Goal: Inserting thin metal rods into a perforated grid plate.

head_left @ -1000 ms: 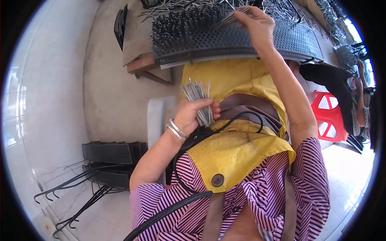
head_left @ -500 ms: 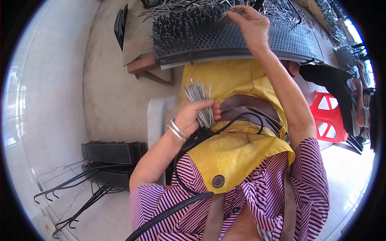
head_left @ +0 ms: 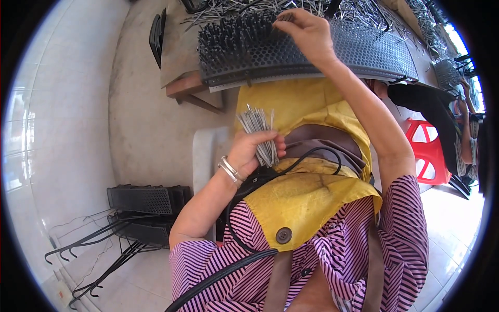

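My left hand [head_left: 245, 150] is closed around a bundle of thin grey metal rods [head_left: 254, 120], held above my lap with their ends fanning upward. My right hand [head_left: 313, 40] reaches over the perforated metal rack [head_left: 364, 52], thumb and fingers pinched on thin rods whose ends show at the fingertips; how many is unclear. Dark-tipped rods [head_left: 223, 44] stand packed upright in the holes of the rack's left part, beside my right hand. On the rack's right side the holes show bare.
Loose metal rods [head_left: 358, 13] lie heaped behind the rack on the table [head_left: 179, 65]. Black perforated racks [head_left: 138, 200] and hooked black bars [head_left: 86, 242] are at lower left. A red plastic stool [head_left: 426, 151] and another person in dark clothing [head_left: 421, 101] are at right.
My right hand has shifted slightly left along the rack, closer to the upright rods. The left hand keeps its bundle in nearly the same place.
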`<state>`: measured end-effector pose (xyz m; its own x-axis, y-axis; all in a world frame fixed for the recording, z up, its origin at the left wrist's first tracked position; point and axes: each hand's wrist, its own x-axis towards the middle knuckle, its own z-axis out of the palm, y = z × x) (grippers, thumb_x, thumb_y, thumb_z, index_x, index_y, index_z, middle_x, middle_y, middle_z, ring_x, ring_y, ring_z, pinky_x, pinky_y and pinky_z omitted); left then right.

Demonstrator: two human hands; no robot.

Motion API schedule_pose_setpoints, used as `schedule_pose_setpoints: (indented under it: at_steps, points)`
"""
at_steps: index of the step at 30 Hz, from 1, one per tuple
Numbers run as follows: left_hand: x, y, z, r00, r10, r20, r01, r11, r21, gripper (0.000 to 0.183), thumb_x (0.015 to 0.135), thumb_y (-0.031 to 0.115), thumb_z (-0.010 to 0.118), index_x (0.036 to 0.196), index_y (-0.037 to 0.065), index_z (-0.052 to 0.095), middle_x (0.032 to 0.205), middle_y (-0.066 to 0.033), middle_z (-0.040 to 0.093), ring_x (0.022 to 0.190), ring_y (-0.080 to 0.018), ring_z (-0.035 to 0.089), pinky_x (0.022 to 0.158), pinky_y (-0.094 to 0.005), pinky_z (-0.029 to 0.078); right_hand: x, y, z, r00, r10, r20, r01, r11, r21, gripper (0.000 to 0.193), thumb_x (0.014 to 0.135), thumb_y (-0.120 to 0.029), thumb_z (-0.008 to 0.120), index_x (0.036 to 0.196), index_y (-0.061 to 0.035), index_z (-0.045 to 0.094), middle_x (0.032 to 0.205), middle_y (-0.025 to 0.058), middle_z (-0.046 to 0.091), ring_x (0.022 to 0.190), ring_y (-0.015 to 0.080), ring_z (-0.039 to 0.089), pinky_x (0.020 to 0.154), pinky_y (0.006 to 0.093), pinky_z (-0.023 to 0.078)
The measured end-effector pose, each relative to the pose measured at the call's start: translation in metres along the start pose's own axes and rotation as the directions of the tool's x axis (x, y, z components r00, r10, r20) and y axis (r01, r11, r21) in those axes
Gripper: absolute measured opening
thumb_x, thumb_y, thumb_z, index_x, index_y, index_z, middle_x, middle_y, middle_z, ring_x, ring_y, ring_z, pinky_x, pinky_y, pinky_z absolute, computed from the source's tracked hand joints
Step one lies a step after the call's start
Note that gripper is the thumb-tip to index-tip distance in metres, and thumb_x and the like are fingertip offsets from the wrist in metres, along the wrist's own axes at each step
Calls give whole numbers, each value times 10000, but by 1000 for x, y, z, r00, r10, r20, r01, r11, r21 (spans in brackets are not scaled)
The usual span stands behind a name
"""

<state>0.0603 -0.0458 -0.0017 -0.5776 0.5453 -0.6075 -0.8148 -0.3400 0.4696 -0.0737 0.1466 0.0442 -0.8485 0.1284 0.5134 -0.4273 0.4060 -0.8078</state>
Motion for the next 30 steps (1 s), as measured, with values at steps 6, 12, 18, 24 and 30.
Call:
schedule_pose_setpoints:
  at_steps: [6, 12, 18, 24, 30]
  points:
    - [0, 0, -1, 1000, 12, -7, -12, 999, -32, 106, 757, 63, 568, 796, -35, 565, 737, -138, 596, 663, -236, 608, 611, -358, 533, 9, 2, 2, 982, -92, 167, 117, 982, -147, 143, 745, -118, 631, 846, -19, 610, 610, 8, 571, 582, 23, 491, 545, 184, 407]
    - [-1, 0, -1, 1000, 7, 0, -7, 1000, -19, 112, 758, 77, 564, 789, -30, 562, 732, -135, 594, 650, -234, 604, 608, -345, 528, 13, -1, 5, 962, -4, 275, 87, 952, -293, 157, 752, -135, 614, 842, -7, 598, 592, -2, 538, 543, 20, 425, 516, 197, 379]
    - [0, 1, -3, 1000, -26, 5, 26, 998, -54, 163, 736, 65, 592, 840, -52, 545, 741, -155, 593, 640, -249, 606, 597, -362, 533, 20, 0, 12, 942, -232, 244, 301, 904, -304, 151, 700, -127, 620, 733, 13, 575, 582, 140, 553, 550, 261, 564, 528, 313, 451]
    - [0, 1, -4, 999, -32, 8, 32, 998, -56, 163, 739, 61, 588, 853, -45, 543, 759, -149, 594, 665, -245, 605, 613, -362, 530, 25, -17, 19, 957, -130, 259, 219, 909, -353, 182, 653, -86, 580, 596, 33, 454, 581, 223, 473, 576, 371, 503, 498, 404, 382]
    - [-2, 2, -2, 999, -44, 0, 44, 999, -17, 165, 749, 75, 579, 867, -34, 543, 775, -140, 595, 665, -238, 603, 619, -353, 527, 34, -21, 19, 934, -174, 311, 289, 882, -373, 154, 627, -106, 586, 599, 28, 514, 596, 207, 513, 606, 362, 531, 548, 413, 409]
